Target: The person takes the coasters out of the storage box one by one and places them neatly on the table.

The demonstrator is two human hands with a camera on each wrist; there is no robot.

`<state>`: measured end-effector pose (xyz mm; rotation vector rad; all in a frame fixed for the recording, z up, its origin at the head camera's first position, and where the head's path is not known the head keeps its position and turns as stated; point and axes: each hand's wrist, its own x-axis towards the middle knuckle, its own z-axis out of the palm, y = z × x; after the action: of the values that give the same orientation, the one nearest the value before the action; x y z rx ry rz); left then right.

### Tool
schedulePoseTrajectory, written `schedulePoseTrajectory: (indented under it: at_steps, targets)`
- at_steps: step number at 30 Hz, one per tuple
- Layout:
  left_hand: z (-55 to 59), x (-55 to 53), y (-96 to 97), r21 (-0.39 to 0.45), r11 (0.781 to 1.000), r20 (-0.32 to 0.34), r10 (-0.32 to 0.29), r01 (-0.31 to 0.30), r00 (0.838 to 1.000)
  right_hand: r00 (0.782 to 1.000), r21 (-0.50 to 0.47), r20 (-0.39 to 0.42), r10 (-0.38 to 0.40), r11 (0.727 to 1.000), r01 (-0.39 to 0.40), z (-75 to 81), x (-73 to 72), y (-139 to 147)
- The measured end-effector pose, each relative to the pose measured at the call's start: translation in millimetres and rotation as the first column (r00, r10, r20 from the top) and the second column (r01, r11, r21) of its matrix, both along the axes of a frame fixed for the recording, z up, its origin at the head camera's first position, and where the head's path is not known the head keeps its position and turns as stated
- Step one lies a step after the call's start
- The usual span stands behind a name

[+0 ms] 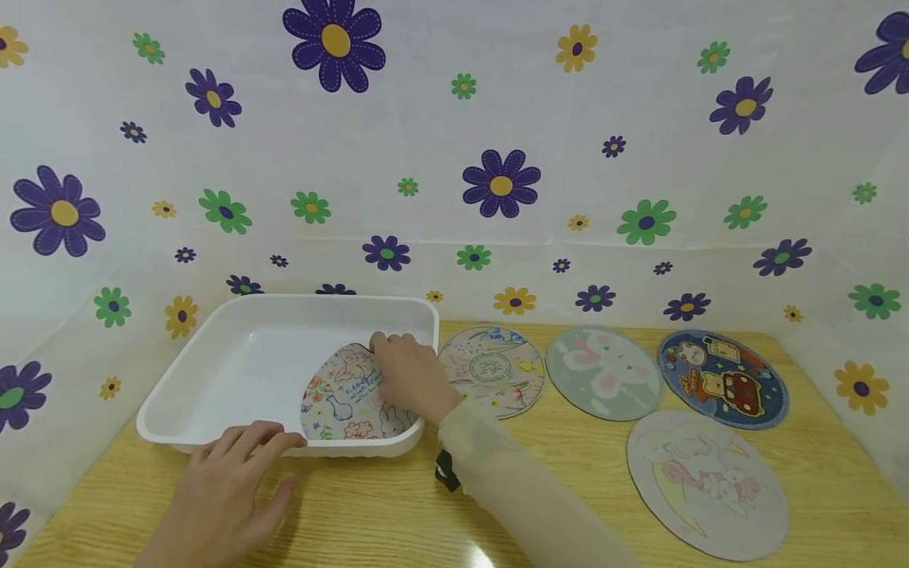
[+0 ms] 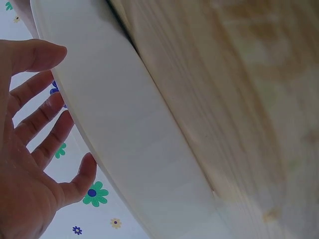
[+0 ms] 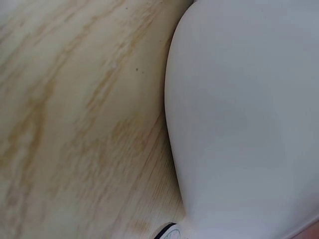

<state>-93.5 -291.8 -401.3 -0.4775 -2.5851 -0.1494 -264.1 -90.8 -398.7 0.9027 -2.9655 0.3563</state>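
Note:
A round mat [image 1: 339,394] printed with flowers and a rabbit leans inside the right end of a white plastic basin [image 1: 248,371]. My right hand [image 1: 410,377] grips this mat by its upper right edge, and covers part of it. The fingertips of my left hand [image 1: 230,489] touch the basin's near rim, fingers loosely extended and thumb apart. In the left wrist view, the left hand [image 2: 35,134] lies along the rim of the basin [image 2: 124,114]. The right wrist view shows the basin's outer wall [image 3: 239,119], but hardly any of the right hand.
Right of the basin lie a floral round mat [image 1: 490,371], a pale green rabbit mat [image 1: 604,373], a dark blue cartoon mat [image 1: 724,379] and a pale pink mat [image 1: 710,485]. They rest on a wooden table [image 1: 383,513]. A flower-patterned cloth [image 1: 426,142] hangs behind.

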Motion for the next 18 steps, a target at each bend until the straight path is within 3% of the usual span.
schedulePoseTrajectory:
  at_steps: [11,18]
  targets:
    - [0.2,0.5,0.3,0.000,1.000,0.011,0.014,-0.014,1.000,0.999,-0.056,-0.034,0.043,0.997,-0.045,1.3,1.3,4.0]
    - [-1.1,0.5,0.4,0.008,1.000,0.010,0.011,-0.011,1.000,0.998,-0.045,-0.008,0.068,0.997,-0.068,0.3,1.8,5.3]
